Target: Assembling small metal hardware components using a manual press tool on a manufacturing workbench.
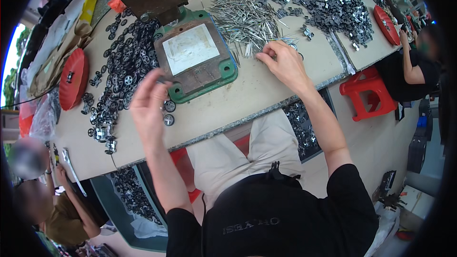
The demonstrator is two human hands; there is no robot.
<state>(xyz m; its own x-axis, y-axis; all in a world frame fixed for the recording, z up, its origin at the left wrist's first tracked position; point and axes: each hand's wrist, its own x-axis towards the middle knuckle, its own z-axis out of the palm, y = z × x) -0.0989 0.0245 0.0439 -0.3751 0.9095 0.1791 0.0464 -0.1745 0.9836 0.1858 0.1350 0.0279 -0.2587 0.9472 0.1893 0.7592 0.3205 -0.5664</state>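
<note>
Since loose stock in the head view far outweighs anything put together, I'd call this early or mid-batch. Done, as far as I can judge: a small cluster of shiny silver-and-black wheeled pieces (101, 134) at the near left of the table. Left: a big heap of round black wheels with silver spokes (127, 61), a tangle of thin straight silver metal rods (240, 19) and a wide spread of small angular black-and-silver clips (328, 2).

Left hand (150, 96) is motion-blurred at the left edge of the press base, fingers bent, something dark at the tips; can't tell if it's pinching a wheel. Right hand (284, 64) sits at the near edge of the rods, thumb and forefinger curled close; one wheel shows just beyond it. Can't confirm what's in the grip.

Between the hands: green-painted cast press base (231, 69), worn brown plate, scuffed white rectangular pad (191, 49) bare on top. Two loose wheels lie by its near left corner. Smooth red round dish (76, 64) at far left holds one small piece. Tabletop (214, 114) is smooth beige with a speckled stone-like edge.
</note>
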